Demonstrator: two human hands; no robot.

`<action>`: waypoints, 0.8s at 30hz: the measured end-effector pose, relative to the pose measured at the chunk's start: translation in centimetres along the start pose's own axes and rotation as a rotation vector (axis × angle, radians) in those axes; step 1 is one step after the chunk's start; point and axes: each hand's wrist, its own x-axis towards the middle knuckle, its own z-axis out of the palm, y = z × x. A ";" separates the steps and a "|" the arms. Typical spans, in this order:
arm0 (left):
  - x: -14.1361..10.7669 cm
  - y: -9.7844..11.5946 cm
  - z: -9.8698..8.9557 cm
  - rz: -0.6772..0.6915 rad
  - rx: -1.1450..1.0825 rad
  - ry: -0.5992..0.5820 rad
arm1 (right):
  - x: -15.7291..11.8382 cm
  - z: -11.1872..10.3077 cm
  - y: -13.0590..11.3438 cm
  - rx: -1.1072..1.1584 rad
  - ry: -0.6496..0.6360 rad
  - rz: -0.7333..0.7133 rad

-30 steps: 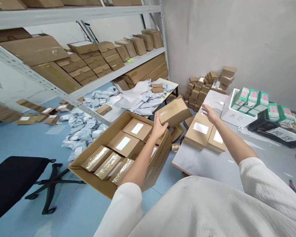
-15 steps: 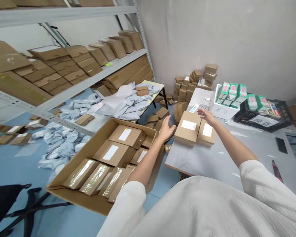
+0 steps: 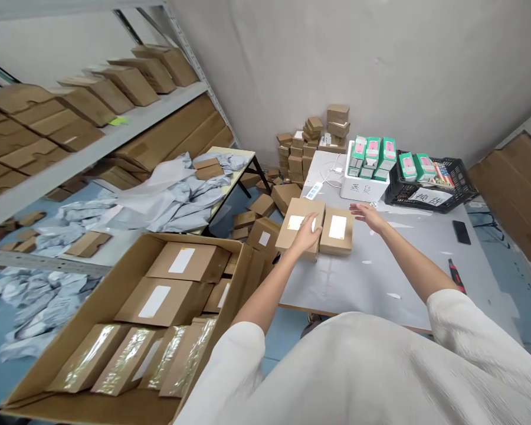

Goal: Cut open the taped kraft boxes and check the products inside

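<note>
Brown cardboard box [image 3: 301,212] — white-labelled, under the left hand [image 3: 307,234].

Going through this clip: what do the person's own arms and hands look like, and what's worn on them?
Both arms emerge from wide, white, crinkled fabric sleeves, the left sleeve and the right sleeve, ending near the elbows. The forearms are bare. The left hand and right hand wear no gloves, and no watch shows.

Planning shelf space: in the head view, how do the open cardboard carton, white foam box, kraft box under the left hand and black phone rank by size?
Largest: open cardboard carton.
Middle, too close to rank: white foam box and kraft box under the left hand; they look similar, but the foam box sits farther away.
Smallest: black phone.
</note>
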 end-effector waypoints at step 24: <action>0.0 1.6 17.7 -0.137 0.538 -0.628 | -0.8 -2.2 12.5 -0.596 -0.113 0.051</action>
